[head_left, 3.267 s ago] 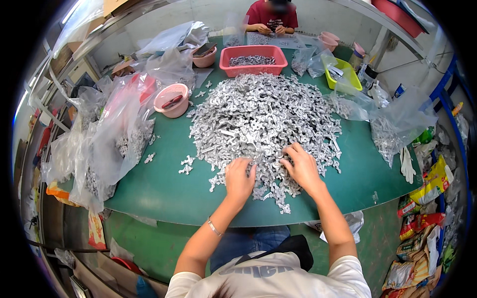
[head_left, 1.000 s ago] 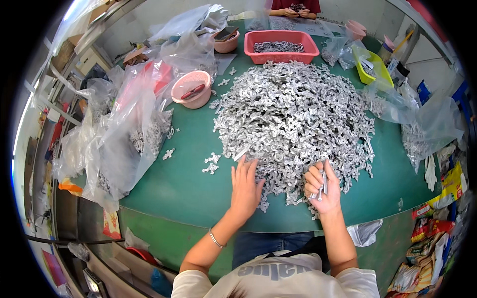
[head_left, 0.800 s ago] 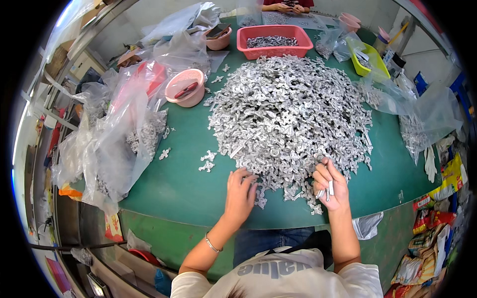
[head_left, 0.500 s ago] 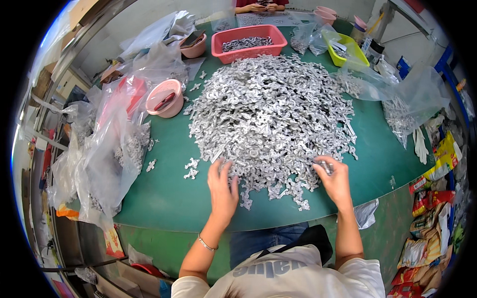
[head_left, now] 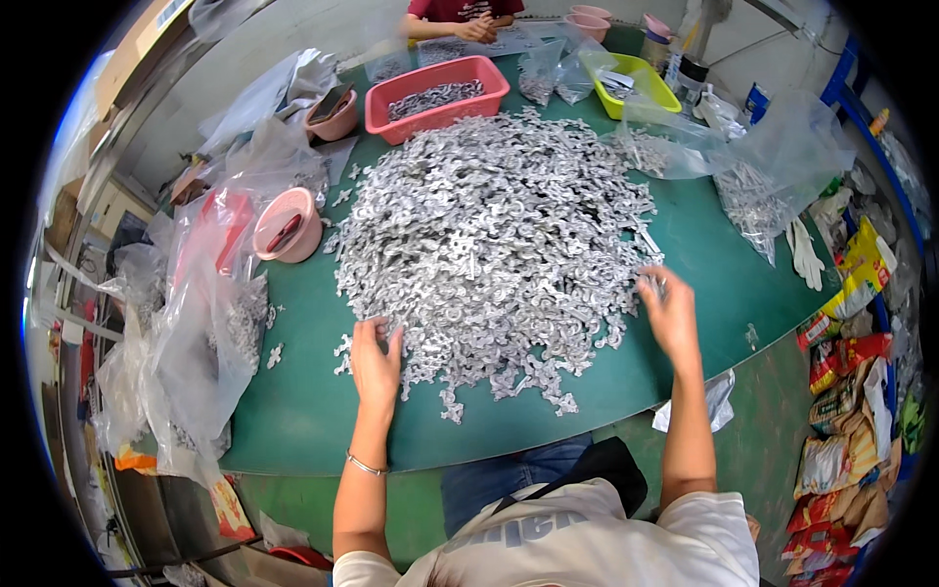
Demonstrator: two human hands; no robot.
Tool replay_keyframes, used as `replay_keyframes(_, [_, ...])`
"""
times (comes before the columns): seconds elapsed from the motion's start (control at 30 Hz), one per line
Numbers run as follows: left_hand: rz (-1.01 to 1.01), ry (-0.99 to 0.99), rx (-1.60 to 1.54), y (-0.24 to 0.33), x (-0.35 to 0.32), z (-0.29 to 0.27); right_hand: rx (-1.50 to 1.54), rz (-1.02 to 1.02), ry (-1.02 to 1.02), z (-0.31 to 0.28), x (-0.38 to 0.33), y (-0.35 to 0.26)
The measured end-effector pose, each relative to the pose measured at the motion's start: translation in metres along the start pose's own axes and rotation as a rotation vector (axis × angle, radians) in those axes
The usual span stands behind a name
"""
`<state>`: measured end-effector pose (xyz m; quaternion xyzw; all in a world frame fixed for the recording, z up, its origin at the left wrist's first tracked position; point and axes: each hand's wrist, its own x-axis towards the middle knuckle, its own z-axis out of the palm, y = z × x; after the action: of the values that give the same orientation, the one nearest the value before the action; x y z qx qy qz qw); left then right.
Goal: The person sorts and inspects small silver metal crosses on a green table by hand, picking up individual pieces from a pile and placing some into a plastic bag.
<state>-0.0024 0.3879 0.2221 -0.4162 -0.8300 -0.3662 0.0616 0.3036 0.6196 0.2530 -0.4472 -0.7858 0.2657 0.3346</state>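
A wide heap of small silver-grey metal parts covers the middle of the green table. At its front left edge is my left hand, thumb and bent fingers apart, touching the parts there. A few loose pieces lie just left of that hand. My right hand is beside the heap's right edge, its fingers curled round some grey metal pieces that show only in part.
Beyond the heap stand a red basin of parts and a yellow-green basin. A pink bowl and plastic bags are on the left. At right lie a bag of parts and a white glove. Across sits another person.
My hands have moved apart, the left one leftward and the right one up and outward to the heap's right side. The whole view has shifted, and the person opposite has moved their hands.
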Motion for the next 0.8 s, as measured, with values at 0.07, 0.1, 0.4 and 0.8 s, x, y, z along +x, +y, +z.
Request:
replay_keyframes(0.07, [-0.011, -0.014, -0.006, 0.004, 0.004, 0.004, -0.184, -0.028, 0.12, -0.007, 0.034, 0.031])
replay_keyframes(0.1, [-0.003, -0.014, 0.016, 0.007, 0.006, 0.004, -0.297, -0.075, 0.172, -0.006, 0.049, 0.044])
replay_keyframes(0.4, [0.16, 0.075, 0.048, 0.008, 0.003, -0.003, -0.289, 0.049, -0.007, -0.007, 0.081, 0.062])
replay_keyframes(0.8, [-0.706, -0.19, -1.535, 0.073, -0.016, -0.003, 0.311, 0.02, -0.234, -0.01, 0.106, 0.067])
